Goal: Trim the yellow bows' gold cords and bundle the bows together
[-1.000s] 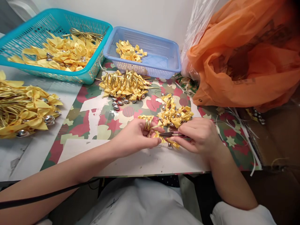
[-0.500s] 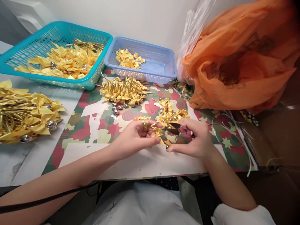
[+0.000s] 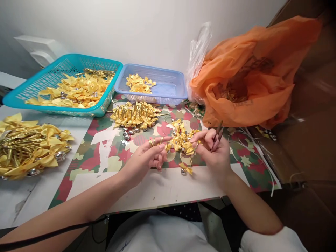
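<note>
My left hand has its index finger stretched out with gold wire ties looped round it; the thumb presses near them and the other fingers curl loosely. My right hand keeps a pair of snips in its palm, dark blades pointing up. Its thumb and index finger pinch at the right edge of a small pile of yellow ribbon bows with silver bells; a thin gold loop shows at the fingertips. Nearer me, one bow with a bell lies apart on the white strip.
Behind are a teal basket and a blue basket, both with bows. A row of gold-tied bows lies before them, and a large bundle at the left. An orange plastic bag stands right, beside white cords.
The snips have swung up into my right palm, away from the left fingers. My right fingertips have moved to the pile. My left index finger has straightened, and the camera view has shifted.
</note>
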A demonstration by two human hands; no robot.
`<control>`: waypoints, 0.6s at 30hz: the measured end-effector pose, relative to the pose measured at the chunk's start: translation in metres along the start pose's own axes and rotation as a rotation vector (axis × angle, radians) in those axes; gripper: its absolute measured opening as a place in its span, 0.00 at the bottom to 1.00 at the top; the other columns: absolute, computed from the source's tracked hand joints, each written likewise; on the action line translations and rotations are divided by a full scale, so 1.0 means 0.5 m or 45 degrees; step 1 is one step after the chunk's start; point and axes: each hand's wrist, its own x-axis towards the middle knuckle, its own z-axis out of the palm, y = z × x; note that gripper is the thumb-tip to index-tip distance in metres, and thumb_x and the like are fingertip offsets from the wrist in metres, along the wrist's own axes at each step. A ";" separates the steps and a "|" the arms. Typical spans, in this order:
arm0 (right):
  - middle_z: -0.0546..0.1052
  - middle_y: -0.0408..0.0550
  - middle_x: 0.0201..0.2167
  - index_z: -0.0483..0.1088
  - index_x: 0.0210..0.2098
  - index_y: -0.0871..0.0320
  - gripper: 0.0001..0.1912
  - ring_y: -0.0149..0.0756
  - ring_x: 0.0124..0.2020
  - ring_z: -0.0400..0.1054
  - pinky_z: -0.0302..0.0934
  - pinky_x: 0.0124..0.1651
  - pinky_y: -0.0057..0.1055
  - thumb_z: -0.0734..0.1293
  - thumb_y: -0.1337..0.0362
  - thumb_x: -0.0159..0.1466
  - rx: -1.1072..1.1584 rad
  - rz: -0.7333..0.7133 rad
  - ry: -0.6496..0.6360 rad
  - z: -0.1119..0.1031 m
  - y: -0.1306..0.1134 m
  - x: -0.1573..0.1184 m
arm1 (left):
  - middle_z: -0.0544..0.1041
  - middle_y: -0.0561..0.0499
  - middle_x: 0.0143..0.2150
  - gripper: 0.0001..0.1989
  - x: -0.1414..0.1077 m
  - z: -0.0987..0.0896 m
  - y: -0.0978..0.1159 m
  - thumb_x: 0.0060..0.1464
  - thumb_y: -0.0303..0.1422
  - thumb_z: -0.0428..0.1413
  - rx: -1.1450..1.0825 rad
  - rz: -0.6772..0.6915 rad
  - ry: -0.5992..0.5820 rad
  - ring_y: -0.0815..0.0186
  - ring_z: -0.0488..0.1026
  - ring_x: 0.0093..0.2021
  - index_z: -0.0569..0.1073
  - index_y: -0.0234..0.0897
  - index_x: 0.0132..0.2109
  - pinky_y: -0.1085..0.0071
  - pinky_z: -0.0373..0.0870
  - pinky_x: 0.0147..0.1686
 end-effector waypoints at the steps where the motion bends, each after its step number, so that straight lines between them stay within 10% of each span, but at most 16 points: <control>1: 0.76 0.43 0.29 0.53 0.23 0.54 0.19 0.31 0.29 0.68 0.61 0.31 0.29 0.69 0.70 0.59 -0.017 0.032 0.027 -0.002 -0.001 0.002 | 0.70 0.57 0.25 0.25 0.000 -0.001 0.002 0.52 0.40 0.62 -0.027 0.014 0.023 0.76 0.61 0.20 0.73 0.37 0.56 0.78 0.61 0.19; 11: 0.57 0.35 0.16 0.66 0.23 0.57 0.10 0.24 0.19 0.49 0.45 0.23 0.26 0.69 0.66 0.58 -0.229 0.110 -0.142 0.042 -0.009 -0.012 | 0.69 0.57 0.26 0.17 -0.003 0.011 -0.017 0.43 0.34 0.69 0.272 0.223 -0.047 0.74 0.61 0.24 0.77 0.36 0.41 0.77 0.60 0.24; 18: 0.58 0.35 0.18 0.54 0.19 0.57 0.22 0.24 0.21 0.47 0.44 0.25 0.26 0.73 0.63 0.55 -0.336 0.099 -0.327 -0.028 -0.014 0.017 | 0.60 0.61 0.18 0.15 0.007 -0.001 0.000 0.47 0.40 0.66 0.166 0.100 0.105 0.78 0.51 0.18 0.70 0.35 0.29 0.80 0.48 0.18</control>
